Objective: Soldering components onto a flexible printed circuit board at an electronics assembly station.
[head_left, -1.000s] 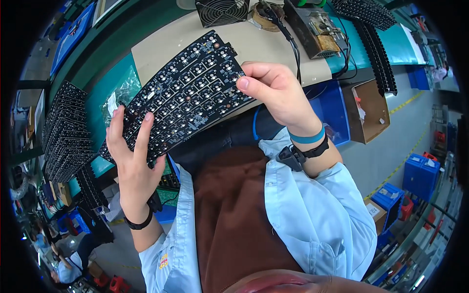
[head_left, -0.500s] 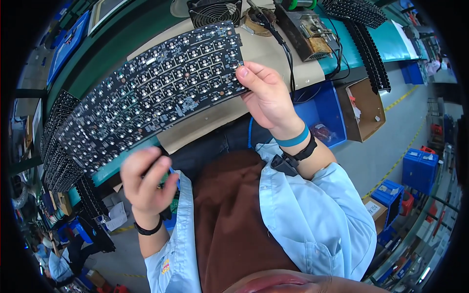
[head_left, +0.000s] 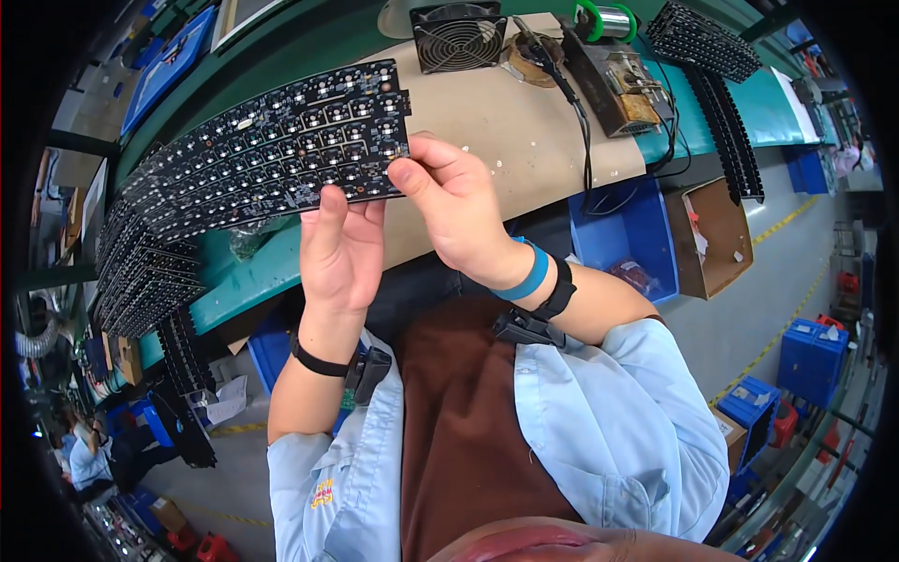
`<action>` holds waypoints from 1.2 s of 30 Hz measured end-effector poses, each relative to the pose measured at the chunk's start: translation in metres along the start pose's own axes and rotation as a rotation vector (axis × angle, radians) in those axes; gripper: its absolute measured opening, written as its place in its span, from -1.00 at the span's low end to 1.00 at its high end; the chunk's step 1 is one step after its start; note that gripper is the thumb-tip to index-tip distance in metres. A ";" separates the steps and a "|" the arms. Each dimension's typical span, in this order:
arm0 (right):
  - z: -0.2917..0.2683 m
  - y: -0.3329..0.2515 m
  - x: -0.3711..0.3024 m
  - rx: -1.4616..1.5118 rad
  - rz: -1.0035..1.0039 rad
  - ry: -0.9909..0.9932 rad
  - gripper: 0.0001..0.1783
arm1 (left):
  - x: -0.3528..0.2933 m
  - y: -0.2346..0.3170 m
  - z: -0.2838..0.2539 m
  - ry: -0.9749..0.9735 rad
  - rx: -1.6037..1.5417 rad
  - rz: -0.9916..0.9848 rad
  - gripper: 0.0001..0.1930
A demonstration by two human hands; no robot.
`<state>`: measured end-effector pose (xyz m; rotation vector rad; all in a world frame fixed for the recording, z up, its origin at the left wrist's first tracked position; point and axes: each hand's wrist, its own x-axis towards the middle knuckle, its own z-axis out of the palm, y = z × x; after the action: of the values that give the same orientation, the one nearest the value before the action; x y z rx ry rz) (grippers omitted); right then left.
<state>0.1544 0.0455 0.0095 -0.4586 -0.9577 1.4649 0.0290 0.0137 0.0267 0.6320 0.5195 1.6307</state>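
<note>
A long black keyboard circuit board (head_left: pixel 281 155), dotted with rows of small pale components, is raised over the left part of the bench. My right hand (head_left: pixel 459 211) pinches its right end, thumb on the upper face and fingers behind. Under the near edge is my left hand (head_left: pixel 345 253), its thumb on the edge and its other fingers partly hidden behind the board. Beyond the board's left end stands a stack of similar black boards (head_left: pixel 140 272).
A black fan (head_left: pixel 459 42) stands at the back of the brown bench sheet (head_left: pixel 524 140). To its right are a soldering iron (head_left: pixel 552 70), a solder spool (head_left: pixel 607 21) and a worn metal box (head_left: pixel 613 89). A blue bin (head_left: pixel 623 234) and a cardboard box (head_left: pixel 719 239) sit below the bench edge.
My left hand has moved up from below the board and now holds its near edge. The board has shifted left, and its tilt has changed. My right hand has kept its grip.
</note>
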 end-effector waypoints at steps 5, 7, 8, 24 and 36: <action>-0.005 -0.021 -0.002 -0.125 0.020 -0.120 -0.73 | -0.004 0.008 -0.027 0.048 0.060 -0.050 -0.58; -0.013 -0.032 0.002 -0.092 0.054 -0.089 -0.73 | -0.008 0.013 -0.028 0.022 0.057 -0.065 -0.64; -0.015 -0.035 0.003 -0.090 0.062 -0.084 -0.73 | -0.011 0.015 -0.031 0.029 0.058 -0.070 -0.64; -0.035 -0.049 -0.015 -0.518 -0.155 -0.282 -0.77 | -0.015 0.026 -0.099 -0.474 0.339 0.332 -0.82; -0.047 -0.040 -0.029 -0.613 -0.104 -0.426 -0.82 | -0.025 0.025 -0.118 -0.609 0.487 0.392 -0.78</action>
<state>0.2193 0.0266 0.0059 -0.5327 -1.7621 1.1745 -0.0648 -0.0124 -0.0480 1.6126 0.3457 1.5597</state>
